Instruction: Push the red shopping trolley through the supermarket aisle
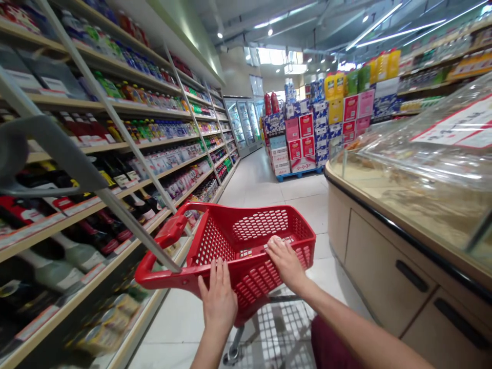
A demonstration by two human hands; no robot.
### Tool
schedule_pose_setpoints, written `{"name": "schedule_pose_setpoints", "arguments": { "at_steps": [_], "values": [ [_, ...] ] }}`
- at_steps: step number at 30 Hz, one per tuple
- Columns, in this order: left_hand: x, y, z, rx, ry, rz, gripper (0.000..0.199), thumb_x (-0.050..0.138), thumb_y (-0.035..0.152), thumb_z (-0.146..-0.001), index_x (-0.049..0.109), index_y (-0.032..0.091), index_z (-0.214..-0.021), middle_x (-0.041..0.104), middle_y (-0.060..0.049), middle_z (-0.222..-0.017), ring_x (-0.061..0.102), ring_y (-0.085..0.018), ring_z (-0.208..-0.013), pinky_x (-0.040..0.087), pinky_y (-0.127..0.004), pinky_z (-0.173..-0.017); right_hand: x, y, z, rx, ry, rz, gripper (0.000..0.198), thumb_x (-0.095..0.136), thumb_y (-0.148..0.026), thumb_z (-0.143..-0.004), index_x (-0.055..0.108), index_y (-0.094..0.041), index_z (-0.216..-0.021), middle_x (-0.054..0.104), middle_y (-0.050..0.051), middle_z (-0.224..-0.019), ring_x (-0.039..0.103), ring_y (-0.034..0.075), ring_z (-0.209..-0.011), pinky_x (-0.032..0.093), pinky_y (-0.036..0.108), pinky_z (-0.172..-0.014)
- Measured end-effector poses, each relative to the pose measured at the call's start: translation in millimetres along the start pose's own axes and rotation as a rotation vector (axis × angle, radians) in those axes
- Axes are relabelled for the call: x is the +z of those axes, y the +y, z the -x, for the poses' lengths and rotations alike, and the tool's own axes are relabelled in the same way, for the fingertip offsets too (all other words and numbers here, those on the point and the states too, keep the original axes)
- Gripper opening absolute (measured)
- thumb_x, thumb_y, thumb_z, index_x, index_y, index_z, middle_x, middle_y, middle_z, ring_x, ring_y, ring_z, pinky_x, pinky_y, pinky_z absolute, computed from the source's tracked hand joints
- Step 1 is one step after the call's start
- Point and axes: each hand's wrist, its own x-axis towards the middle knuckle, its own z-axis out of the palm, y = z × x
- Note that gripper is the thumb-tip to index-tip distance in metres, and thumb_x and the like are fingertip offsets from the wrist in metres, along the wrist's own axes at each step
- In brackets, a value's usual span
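Note:
A red plastic shopping cart point(249, 277) with perforated basket walls stands in front of me, its red handle pointing left. My left hand point(220, 300) lies against the near side of the basket, fingers stretched upward with the tips at the rim. Farther right, my right hand point(286, 260) rests over the same near rim with its fingers bent across the edge; its thumb is hidden. A metal pole point(130, 220) with a grey plastic handle point(57, 154) slants up from the cart's handle end toward the upper left. One wheel point(231, 353) shows below the basket.
Shelves point(154, 141) of bottles and packaged drinks run along the left, close to the cart. At right stands a wooden counter point(369, 251) topped with clear covers. Stacked boxes point(302, 136) sit on a blue pallet point(300, 173) ahead, and glass-door fridges point(242, 123) line the back.

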Motion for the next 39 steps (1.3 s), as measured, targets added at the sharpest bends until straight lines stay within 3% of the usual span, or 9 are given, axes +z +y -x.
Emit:
{"name": "schedule_pose_setpoints", "arguments": {
  "at_steps": [2, 7, 13, 19, 24, 26, 30, 36, 39],
  "values": [
    [1.4, 3.4, -0.1, -0.005, 0.006, 0.001, 0.059, 0.035, 0.011, -0.069, 0.033, 0.011, -0.128, 0.031, -0.009, -0.137, 0.022, -0.023, -0.128, 0.008, -0.055, -0.104, -4.3, 10.5, 5.8, 0.025, -0.026, 0.034, 0.044, 0.034, -0.004, -0.079, 0.053, -0.022, -0.114, 0.047, 0.003, -0.127, 0.033, 0.021, -0.123, 0.026, 0.042, -0.098],
    [4.7, 4.9, 1.9, -0.008, 0.021, -0.002, 0.057, 0.034, 0.012, -0.07, 0.034, 0.011, -0.127, 0.032, -0.009, -0.137, 0.022, -0.022, -0.128, 0.008, -0.053, -0.104, -13.7, 62.0, 29.6, 0.368, -0.032, 0.189, 0.043, 0.031, -0.003, -0.078, 0.054, -0.016, -0.112, 0.05, 0.01, -0.123, 0.038, 0.024, -0.118, 0.033, 0.046, -0.091],
    [2.5, 5.8, 1.2, -0.026, 0.032, -0.014, 0.057, 0.036, 0.013, -0.07, 0.036, 0.01, -0.126, 0.034, -0.012, -0.136, 0.024, -0.023, -0.127, 0.009, -0.054, -0.104, 2.7, 42.9, 24.6, 0.043, 0.034, 0.03, 0.04, 0.033, -0.007, -0.081, 0.052, -0.017, -0.115, 0.05, 0.008, -0.124, 0.033, 0.02, -0.122, 0.032, 0.041, -0.096],
    [3.7, 7.7, 3.3, -0.031, 0.009, -0.016, 0.057, 0.036, 0.014, -0.07, 0.035, 0.008, -0.127, 0.031, -0.012, -0.137, 0.024, -0.024, -0.128, 0.012, -0.054, -0.103, -4.0, 62.7, 25.8, 0.339, 0.02, 0.107, 0.04, 0.032, -0.006, -0.08, 0.054, -0.014, -0.112, 0.051, 0.012, -0.122, 0.038, 0.024, -0.118, 0.036, 0.044, -0.091],
    [5.0, 8.9, 3.9, -0.042, 0.019, -0.026, 0.058, 0.037, 0.014, -0.069, 0.034, 0.01, -0.127, 0.03, -0.011, -0.137, 0.021, -0.024, -0.128, 0.01, -0.055, -0.103, 5.7, 34.1, 17.7, 0.031, 0.05, -0.012, 0.042, 0.033, -0.007, -0.08, 0.052, -0.019, -0.116, 0.051, 0.007, -0.123, 0.034, 0.019, -0.121, 0.031, 0.042, -0.097],
    [4.0, 8.7, 4.1, -0.035, 0.004, -0.026, 0.058, 0.036, 0.014, -0.069, 0.035, 0.011, -0.127, 0.031, -0.01, -0.137, 0.022, -0.023, -0.128, 0.01, -0.054, -0.103, 3.0, 39.5, 18.2, 0.06, 0.015, 0.009, 0.044, 0.033, -0.006, -0.08, 0.049, -0.019, -0.118, 0.048, 0.007, -0.125, 0.033, 0.019, -0.122, 0.03, 0.043, -0.097],
    [1.5, 12.4, 4.1, -0.039, -0.022, -0.014, 0.058, 0.037, 0.014, -0.069, 0.035, 0.009, -0.127, 0.03, -0.01, -0.138, 0.021, -0.024, -0.129, 0.011, -0.054, -0.103, -1.8, 58.8, 20.7, 0.299, -0.005, 0.088, 0.041, 0.033, -0.006, -0.079, 0.053, -0.013, -0.114, 0.049, 0.013, -0.123, 0.038, 0.023, -0.118, 0.036, 0.041, -0.092],
    [-1.0, 15.2, 4.3, -0.055, -0.027, -0.004, 0.061, 0.039, 0.014, -0.068, 0.033, 0.01, -0.128, 0.028, -0.012, -0.138, 0.02, -0.024, -0.129, 0.012, -0.054, -0.103, 6.2, 23.4, 15.0, 0.007, 0.026, -0.019, 0.043, 0.034, -0.005, -0.079, 0.052, -0.019, -0.116, 0.049, 0.007, -0.125, 0.032, 0.02, -0.122, 0.029, 0.042, -0.098],
    [-1.6, 16.5, 5.9, -0.044, -0.041, 0.002, 0.063, 0.039, 0.014, -0.067, 0.031, 0.011, -0.129, 0.026, -0.011, -0.139, 0.018, -0.024, -0.13, 0.012, -0.054, -0.103, -3.3, 33.2, 13.4, 0.151, -0.047, 0.05, 0.045, 0.033, -0.005, -0.079, 0.051, -0.02, -0.117, 0.048, 0.008, -0.126, 0.035, 0.021, -0.121, 0.031, 0.044, -0.095]
  ]
}}
